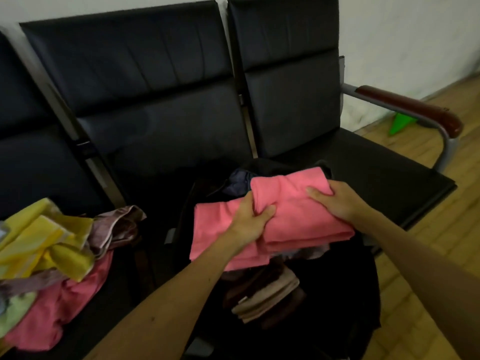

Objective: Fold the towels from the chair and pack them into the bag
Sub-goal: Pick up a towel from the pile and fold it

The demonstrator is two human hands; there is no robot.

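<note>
A folded coral-pink cotton towel hangs just above the open mouth of a black soft fabric bag, its long axis running from the bag's near-left side up to its far-right side. Both hands are clamped on it. The left hand bunches the cloth near the towel's middle, and the right hand grips the far-right end, thumb on top. The bag lies directly beneath, so the coming move looks like a straight drop rather than a reach. Inside the bag, nearer the person, sits a stack of folded brown and beige towels. A dark blue cloth shows at the far rim. The stack may leave little room, so the pink towel probably goes on top of it. Left of the bag, on the black padded seating bench, an unfolded heap waits: a yellow striped towel, a mauve one and a loose pink one. Right of the bag stands a reddish-brown armrest.
</note>
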